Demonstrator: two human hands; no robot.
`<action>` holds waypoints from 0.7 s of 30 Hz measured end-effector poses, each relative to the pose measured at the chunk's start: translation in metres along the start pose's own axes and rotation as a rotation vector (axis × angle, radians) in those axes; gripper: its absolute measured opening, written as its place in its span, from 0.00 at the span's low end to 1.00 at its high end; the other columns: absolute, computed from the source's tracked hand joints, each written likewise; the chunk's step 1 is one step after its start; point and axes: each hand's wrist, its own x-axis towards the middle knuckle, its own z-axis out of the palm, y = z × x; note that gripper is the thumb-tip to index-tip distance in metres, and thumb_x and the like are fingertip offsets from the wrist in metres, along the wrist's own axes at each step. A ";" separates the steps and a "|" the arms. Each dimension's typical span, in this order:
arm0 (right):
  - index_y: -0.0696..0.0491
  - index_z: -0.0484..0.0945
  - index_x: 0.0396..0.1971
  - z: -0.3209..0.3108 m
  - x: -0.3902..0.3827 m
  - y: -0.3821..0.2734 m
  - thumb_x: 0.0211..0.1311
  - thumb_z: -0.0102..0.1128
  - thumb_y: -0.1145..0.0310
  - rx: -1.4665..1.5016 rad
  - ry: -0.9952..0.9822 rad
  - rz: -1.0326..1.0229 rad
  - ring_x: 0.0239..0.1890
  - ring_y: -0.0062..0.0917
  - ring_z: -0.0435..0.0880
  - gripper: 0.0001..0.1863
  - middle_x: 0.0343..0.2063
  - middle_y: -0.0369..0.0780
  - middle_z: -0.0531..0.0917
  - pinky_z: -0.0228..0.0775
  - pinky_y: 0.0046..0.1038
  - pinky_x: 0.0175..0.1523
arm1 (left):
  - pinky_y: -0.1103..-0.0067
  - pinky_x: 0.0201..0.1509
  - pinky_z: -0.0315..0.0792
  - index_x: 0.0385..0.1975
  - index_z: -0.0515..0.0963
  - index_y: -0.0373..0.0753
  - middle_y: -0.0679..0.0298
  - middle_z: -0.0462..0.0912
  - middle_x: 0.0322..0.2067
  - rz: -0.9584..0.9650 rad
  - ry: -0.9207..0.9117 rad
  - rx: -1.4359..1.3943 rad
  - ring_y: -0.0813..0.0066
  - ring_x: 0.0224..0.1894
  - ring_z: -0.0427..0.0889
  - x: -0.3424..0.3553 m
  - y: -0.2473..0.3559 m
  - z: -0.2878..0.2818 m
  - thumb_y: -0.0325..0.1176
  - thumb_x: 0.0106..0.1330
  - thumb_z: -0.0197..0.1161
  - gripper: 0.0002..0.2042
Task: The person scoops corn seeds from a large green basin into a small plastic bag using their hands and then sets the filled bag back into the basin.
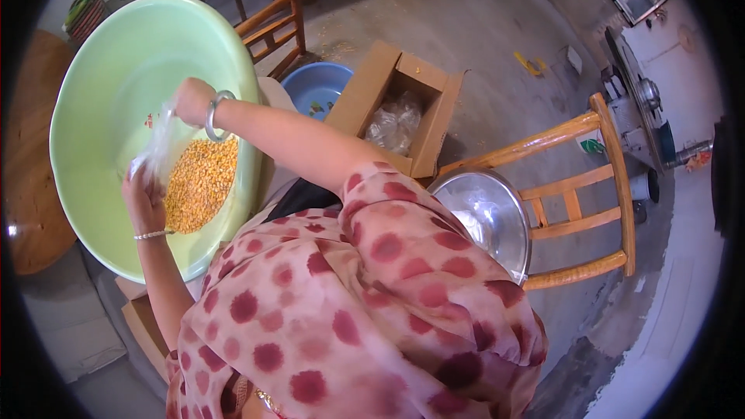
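Note:
A large light-green plastic basin (pixel 155 23) stands before me with a heap of yellow corn kernels (pixel 203 186) on its near right side. Above the kernels a clear plastic bag (pixel 161 143) is stretched between my hands. My right hand (pixel 194 101), with a bangle at the wrist, is closed on the bag's upper part. Lower down, my left hand (pixel 144 200), wearing a beaded bracelet, grips the bag's other end. What the bag holds, if anything, I cannot make out.
An open cardboard box (pixel 372 85) with clear plastic bags (pixel 394 122) stands right of the basin, near a blue basin (pixel 318 77). A steel bowl (pixel 489 217) rests on a wooden chair (pixel 574 186). Another chair (pixel 275 27) is behind; a round wooden surface (pixel 31 163) lies left.

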 end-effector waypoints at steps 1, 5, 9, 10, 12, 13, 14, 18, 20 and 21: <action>0.59 0.75 0.12 -0.009 0.002 -0.004 0.40 0.53 0.73 0.147 -0.018 0.090 0.22 0.35 0.78 0.06 0.20 0.50 0.77 0.71 0.31 0.29 | 0.91 0.12 0.54 0.31 0.70 0.37 0.71 0.68 0.15 0.037 0.137 0.392 0.89 0.11 0.60 -0.006 0.000 0.024 0.33 0.56 0.55 0.07; 0.59 0.75 0.22 -0.011 -0.005 -0.008 0.43 0.47 0.80 1.283 0.080 0.150 0.19 0.24 0.76 0.07 0.15 0.39 0.75 0.68 0.24 0.21 | 0.89 0.11 0.54 0.35 0.70 0.35 0.70 0.69 0.19 0.024 0.211 0.836 0.88 0.12 0.60 0.007 -0.012 0.012 0.36 0.55 0.58 0.13; 0.62 0.74 0.28 -0.017 -0.019 -0.029 0.43 0.49 0.79 1.463 0.003 0.342 0.16 0.19 0.72 0.09 0.14 0.37 0.74 0.63 0.20 0.19 | 0.86 0.18 0.62 0.32 0.70 0.35 0.69 0.70 0.20 -0.059 0.453 0.516 0.84 0.18 0.66 0.026 -0.015 -0.044 0.34 0.59 0.51 0.09; 0.62 0.74 0.28 -0.016 -0.025 -0.022 0.43 0.49 0.78 1.262 -0.049 0.249 0.14 0.17 0.69 0.10 0.13 0.36 0.72 0.60 0.19 0.18 | 0.86 0.18 0.62 0.32 0.70 0.35 0.69 0.70 0.20 -0.054 0.466 0.508 0.84 0.18 0.66 0.030 -0.017 -0.043 0.34 0.59 0.51 0.09; 0.64 0.74 0.31 -0.010 -0.030 -0.010 0.41 0.52 0.77 0.880 -0.173 0.076 0.12 0.13 0.63 0.13 0.11 0.33 0.70 0.52 0.16 0.16 | 0.83 0.26 0.68 0.29 0.70 0.36 0.68 0.71 0.21 -0.079 0.518 0.016 0.79 0.22 0.69 0.036 -0.017 -0.030 0.30 0.60 0.47 0.06; 0.63 0.74 0.33 -0.016 -0.038 -0.015 0.38 0.53 0.76 0.896 -0.315 0.076 0.12 0.12 0.63 0.16 0.11 0.33 0.69 0.52 0.16 0.16 | 0.82 0.29 0.68 0.28 0.69 0.37 0.67 0.71 0.22 -0.091 0.513 -0.063 0.78 0.23 0.70 0.033 -0.013 -0.025 0.29 0.60 0.46 0.05; 0.60 0.75 0.35 -0.018 -0.041 -0.014 0.35 0.54 0.76 0.823 -0.368 0.037 0.13 0.13 0.64 0.19 0.13 0.32 0.70 0.54 0.15 0.17 | 0.81 0.32 0.69 0.27 0.69 0.37 0.66 0.72 0.22 -0.104 0.502 -0.137 0.76 0.24 0.70 0.031 -0.010 -0.014 0.28 0.60 0.46 0.04; 0.60 0.76 0.32 -0.024 -0.040 -0.012 0.32 0.51 0.74 0.817 -0.462 0.070 0.18 0.14 0.68 0.19 0.18 0.34 0.73 0.59 0.14 0.22 | 0.84 0.20 0.66 0.23 0.68 0.40 0.69 0.69 0.17 -0.040 0.303 -0.274 0.80 0.17 0.68 0.030 -0.014 -0.028 0.30 0.59 0.48 0.05; 0.58 0.78 0.23 -0.033 -0.039 -0.003 0.34 0.49 0.76 0.828 -0.145 0.142 0.18 0.17 0.70 0.12 0.15 0.34 0.74 0.63 0.18 0.22 | 0.85 0.15 0.63 0.24 0.69 0.40 0.69 0.69 0.16 -0.142 -0.143 -0.384 0.82 0.15 0.67 0.025 -0.008 -0.038 0.32 0.56 0.52 0.04; 0.59 0.76 0.20 -0.042 -0.038 0.003 0.35 0.48 0.77 0.983 -0.002 0.247 0.16 0.18 0.70 0.09 0.15 0.36 0.74 0.63 0.18 0.22 | 0.85 0.15 0.63 0.24 0.69 0.40 0.69 0.69 0.16 -0.132 -0.138 -0.384 0.82 0.15 0.67 0.022 -0.007 -0.019 0.32 0.56 0.52 0.04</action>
